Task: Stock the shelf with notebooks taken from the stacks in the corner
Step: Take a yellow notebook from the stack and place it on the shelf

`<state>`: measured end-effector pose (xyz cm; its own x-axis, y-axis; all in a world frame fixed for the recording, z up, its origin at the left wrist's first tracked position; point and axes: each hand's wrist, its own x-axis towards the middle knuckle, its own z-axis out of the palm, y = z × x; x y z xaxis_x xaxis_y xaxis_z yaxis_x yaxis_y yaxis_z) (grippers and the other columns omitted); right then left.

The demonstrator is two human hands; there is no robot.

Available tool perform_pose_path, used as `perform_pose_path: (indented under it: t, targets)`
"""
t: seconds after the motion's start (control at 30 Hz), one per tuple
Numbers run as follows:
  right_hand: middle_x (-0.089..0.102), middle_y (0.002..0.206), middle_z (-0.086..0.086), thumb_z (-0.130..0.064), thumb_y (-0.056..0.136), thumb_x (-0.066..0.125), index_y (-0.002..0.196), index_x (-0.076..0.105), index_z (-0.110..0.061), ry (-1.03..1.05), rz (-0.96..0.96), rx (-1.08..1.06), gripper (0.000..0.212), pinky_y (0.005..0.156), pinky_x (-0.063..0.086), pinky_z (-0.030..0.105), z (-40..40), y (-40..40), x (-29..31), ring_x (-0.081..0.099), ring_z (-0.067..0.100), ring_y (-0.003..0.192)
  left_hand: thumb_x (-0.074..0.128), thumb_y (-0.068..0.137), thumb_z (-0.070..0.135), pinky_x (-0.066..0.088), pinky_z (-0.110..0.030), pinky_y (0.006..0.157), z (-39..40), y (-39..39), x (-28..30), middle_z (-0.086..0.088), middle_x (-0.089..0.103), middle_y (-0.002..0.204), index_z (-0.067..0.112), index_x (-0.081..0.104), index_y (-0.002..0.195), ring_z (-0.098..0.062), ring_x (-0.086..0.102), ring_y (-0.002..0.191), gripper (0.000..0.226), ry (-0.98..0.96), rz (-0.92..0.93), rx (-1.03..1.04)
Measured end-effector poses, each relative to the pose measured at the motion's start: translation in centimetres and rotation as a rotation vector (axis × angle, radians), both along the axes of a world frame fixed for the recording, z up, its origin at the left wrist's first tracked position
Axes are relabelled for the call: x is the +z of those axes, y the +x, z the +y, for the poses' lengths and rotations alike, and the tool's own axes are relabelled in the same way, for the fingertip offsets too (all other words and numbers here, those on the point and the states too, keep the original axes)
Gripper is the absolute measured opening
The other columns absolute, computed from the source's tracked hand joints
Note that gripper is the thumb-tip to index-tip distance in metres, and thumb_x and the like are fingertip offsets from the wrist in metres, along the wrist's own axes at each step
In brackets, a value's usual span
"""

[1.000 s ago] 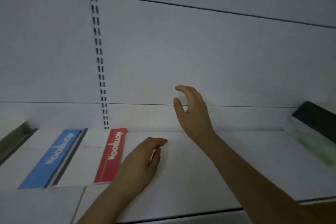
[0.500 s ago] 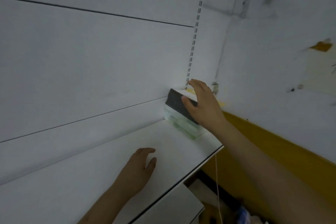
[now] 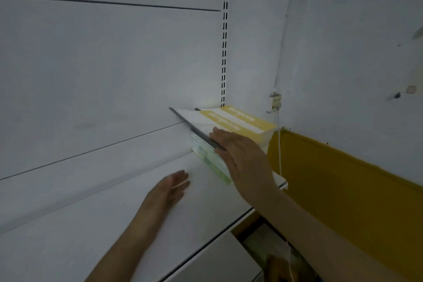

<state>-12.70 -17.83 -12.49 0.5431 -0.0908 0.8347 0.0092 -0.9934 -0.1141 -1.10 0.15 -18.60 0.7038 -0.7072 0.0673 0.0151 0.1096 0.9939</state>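
Note:
In the far right corner of the white shelf (image 3: 91,224) lies a stack of notebooks (image 3: 206,155) with pale green page edges. Its top notebook (image 3: 194,119) has a white cover and a dark spine, and its left edge is tilted up off the stack. My right hand (image 3: 240,155) grips this top notebook at its near end, fingers over the spine. A second stack topped by a yellow notebook (image 3: 240,121) sits right behind it against the wall. My left hand (image 3: 169,190) rests flat and open on the bare shelf, a little left of the stacks.
A slotted shelf upright (image 3: 225,52) runs up the back panel above the stacks. A thin white cord (image 3: 279,155) hangs down past the shelf's right end, beside a yellow wall band (image 3: 343,178). A lower shelf (image 3: 217,258) shows beneath the front edge.
The view swung right, from the red and blue notebooks to the corner. My right hand reached the stack and tipped up its top notebook; my left hand slid right along the shelf.

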Motion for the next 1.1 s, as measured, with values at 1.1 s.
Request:
perform_pose_path:
  t: [1.1]
  targets:
    - [0.064,0.128,0.005,-0.042,0.099,0.047,0.119,0.066,-0.01,-0.34,0.165,0.253,0.043,0.1,0.044,0.036,5.9,1.0,-6.3,0.054,0.019,0.124,0.051,0.091,0.047,0.049,-0.053,0.096,1.4,-0.5,1.9,-0.021,0.064,0.124,0.005,0.058,0.129,-0.035,0.065,0.111,0.057,-0.251,0.602,0.204]
